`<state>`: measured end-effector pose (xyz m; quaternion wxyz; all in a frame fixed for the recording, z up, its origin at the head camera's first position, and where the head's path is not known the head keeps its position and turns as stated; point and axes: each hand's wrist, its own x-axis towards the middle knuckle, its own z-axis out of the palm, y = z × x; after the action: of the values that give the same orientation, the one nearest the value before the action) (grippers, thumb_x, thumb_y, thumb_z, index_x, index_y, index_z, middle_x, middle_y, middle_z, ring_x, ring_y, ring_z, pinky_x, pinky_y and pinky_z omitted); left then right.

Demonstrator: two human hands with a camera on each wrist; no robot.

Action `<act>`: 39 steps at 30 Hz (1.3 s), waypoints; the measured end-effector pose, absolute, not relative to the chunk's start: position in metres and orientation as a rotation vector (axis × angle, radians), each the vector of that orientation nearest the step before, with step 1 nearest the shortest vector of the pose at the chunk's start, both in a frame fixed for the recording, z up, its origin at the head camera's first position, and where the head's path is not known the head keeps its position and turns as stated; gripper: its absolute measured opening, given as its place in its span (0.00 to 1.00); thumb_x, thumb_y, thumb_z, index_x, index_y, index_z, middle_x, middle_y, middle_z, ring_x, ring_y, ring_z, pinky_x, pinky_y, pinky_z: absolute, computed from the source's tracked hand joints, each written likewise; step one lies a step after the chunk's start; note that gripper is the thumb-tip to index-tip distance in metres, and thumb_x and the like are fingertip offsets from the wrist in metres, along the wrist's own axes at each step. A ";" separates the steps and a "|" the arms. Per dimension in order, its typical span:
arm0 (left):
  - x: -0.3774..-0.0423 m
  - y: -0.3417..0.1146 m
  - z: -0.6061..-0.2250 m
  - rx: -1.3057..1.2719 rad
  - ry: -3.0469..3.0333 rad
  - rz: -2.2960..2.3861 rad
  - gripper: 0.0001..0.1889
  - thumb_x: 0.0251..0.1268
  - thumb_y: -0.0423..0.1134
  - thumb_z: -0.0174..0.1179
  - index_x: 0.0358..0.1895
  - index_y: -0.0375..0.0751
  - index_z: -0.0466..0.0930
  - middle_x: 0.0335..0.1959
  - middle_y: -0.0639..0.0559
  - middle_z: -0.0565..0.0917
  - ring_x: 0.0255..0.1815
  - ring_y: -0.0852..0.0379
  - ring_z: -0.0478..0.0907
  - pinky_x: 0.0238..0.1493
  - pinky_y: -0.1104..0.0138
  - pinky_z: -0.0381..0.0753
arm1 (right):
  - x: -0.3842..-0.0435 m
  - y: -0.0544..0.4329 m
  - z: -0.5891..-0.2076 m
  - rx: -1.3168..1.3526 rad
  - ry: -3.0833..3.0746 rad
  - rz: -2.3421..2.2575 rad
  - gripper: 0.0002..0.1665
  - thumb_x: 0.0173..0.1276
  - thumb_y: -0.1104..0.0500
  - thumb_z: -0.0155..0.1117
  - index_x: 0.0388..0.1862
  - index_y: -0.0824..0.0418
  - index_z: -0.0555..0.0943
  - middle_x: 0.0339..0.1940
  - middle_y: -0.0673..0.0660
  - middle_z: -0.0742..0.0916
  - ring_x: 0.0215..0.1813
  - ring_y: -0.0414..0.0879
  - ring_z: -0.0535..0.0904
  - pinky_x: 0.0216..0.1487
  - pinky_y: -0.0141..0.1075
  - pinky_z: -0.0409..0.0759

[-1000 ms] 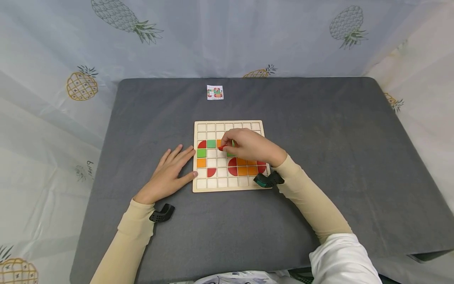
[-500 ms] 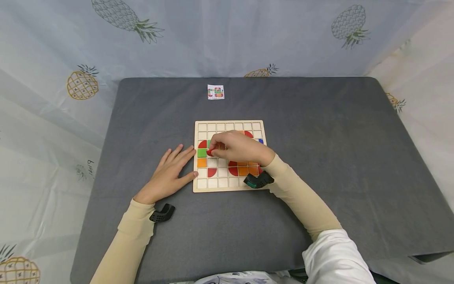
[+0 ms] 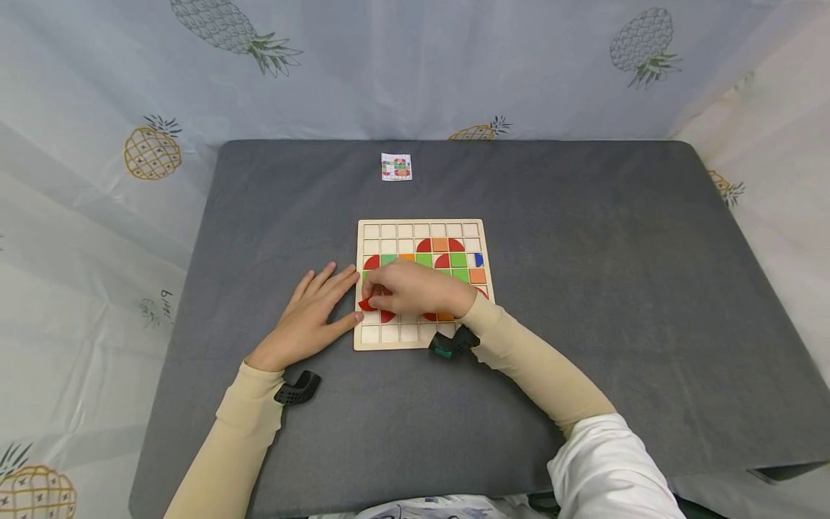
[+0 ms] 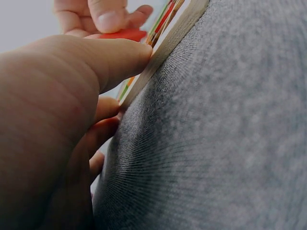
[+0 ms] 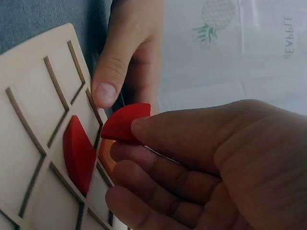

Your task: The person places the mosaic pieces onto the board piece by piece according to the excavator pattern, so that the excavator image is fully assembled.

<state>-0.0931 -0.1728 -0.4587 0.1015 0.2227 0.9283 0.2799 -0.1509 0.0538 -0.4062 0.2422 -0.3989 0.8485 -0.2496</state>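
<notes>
My right hand [image 3: 418, 288] is over the left part of a wooden grid board [image 3: 387, 231]. Between thumb and fingers it pinches a red quarter-circle tile [image 5: 125, 123], just above the board near its left edge. Another red quarter-circle tile [image 5: 79, 155] sits in a nearby cell, and part of an orange tile [image 5: 106, 153] shows behind the fingers. Fingers spread, my left hand [image 3: 308, 317] rests on the table, its thumb and fingertips touching the board's left edge. Red, green and orange tiles fill several cells; my right hand hides some of them.
Beyond the board, a small printed card [image 3: 396, 167] with a coloured pattern lies near the far edge of the grey cloth-covered table [image 3: 583, 274]. A pineapple-print curtain [image 3: 415, 65] surrounds the table at the back and sides.
Holding the red tile, my right hand has moved left and toward me across the board, uncovering tiles at its upper right. My left hand stays in place.
</notes>
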 end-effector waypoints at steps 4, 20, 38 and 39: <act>-0.093 -0.172 -0.458 0.656 2.743 0.823 0.39 0.73 0.56 0.58 0.81 0.49 0.57 0.83 0.51 0.57 0.86 0.45 0.42 0.84 0.48 0.31 | -0.149 0.054 -0.408 -1.085 2.301 -0.716 0.04 0.74 0.61 0.61 0.41 0.56 0.83 0.27 0.47 0.85 0.29 0.37 0.78 0.36 0.28 0.76; -0.093 -0.172 -0.459 0.661 2.748 0.841 0.38 0.74 0.55 0.58 0.81 0.47 0.57 0.83 0.49 0.58 0.86 0.43 0.44 0.83 0.46 0.32 | -0.149 0.058 -0.413 -1.130 2.267 -0.795 0.14 0.76 0.62 0.57 0.56 0.59 0.83 0.35 0.49 0.83 0.31 0.38 0.75 0.36 0.28 0.73; -0.094 -0.173 -0.459 0.671 2.754 0.818 0.38 0.74 0.55 0.59 0.81 0.49 0.57 0.83 0.50 0.57 0.86 0.44 0.43 0.83 0.46 0.33 | -0.141 0.051 -0.419 -1.214 2.453 -0.586 0.08 0.75 0.58 0.62 0.45 0.52 0.88 0.41 0.47 0.85 0.41 0.39 0.76 0.46 0.31 0.77; -0.094 -0.173 -0.459 0.669 2.753 0.817 0.38 0.74 0.55 0.59 0.81 0.49 0.57 0.83 0.50 0.57 0.86 0.44 0.43 0.83 0.47 0.33 | -0.141 0.051 -0.420 -1.222 2.459 -0.576 0.09 0.75 0.57 0.62 0.45 0.52 0.88 0.41 0.47 0.85 0.42 0.40 0.76 0.46 0.31 0.77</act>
<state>-0.0938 -0.1726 -0.4590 0.0962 0.2260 0.9293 0.2758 -0.1415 0.0510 -0.4197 0.1671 -0.4295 0.8641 -0.2023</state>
